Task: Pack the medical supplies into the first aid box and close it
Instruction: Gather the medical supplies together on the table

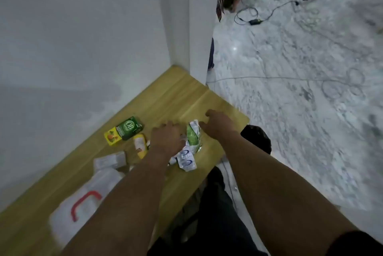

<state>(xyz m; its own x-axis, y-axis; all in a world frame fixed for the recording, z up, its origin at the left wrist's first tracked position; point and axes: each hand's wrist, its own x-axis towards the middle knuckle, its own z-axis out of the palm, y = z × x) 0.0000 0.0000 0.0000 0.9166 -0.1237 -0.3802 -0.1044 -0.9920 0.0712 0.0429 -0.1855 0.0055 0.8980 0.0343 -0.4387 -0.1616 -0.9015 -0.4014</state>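
Wooden table (186, 98): both hands over crumpled supply packets.
Green-white packet (193, 136) lies between left hand (167, 138), fingers curled on it, and right hand (217, 124), open, empty.

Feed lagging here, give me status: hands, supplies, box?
Both hands on the foil packets, grip unclear. First aid box unpacked; boxes loose on table.

We see a wooden tabletop (170, 98) crossing the lower left, a white wall (78, 34) filling the upper left, a grey mottled floor (300, 100) at right, and dark cables (269, 11) coiled at upper right.
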